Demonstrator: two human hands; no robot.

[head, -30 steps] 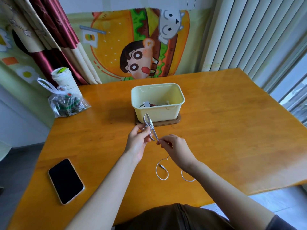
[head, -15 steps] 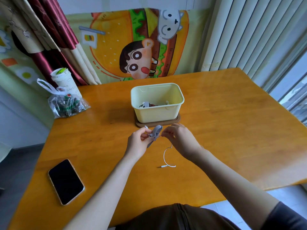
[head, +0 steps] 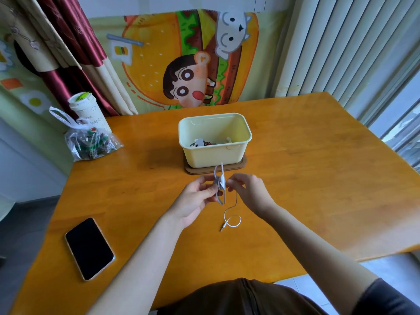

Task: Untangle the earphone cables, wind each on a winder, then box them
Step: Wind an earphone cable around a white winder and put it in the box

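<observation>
Raised side by side, the left hand [head: 195, 197] pinches a flat grey plastic winder [head: 219, 183] and the right hand [head: 248, 193], its grip closed, pinches the thin white earphone cable [head: 232, 213].

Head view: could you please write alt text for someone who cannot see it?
The left hand pinches a grey winder above an orange wooden table while the right hand pinches the white earphone cable beside it; the cable's plug end loops on the table. A pale yellow box stands behind, a phone lies at left.
</observation>
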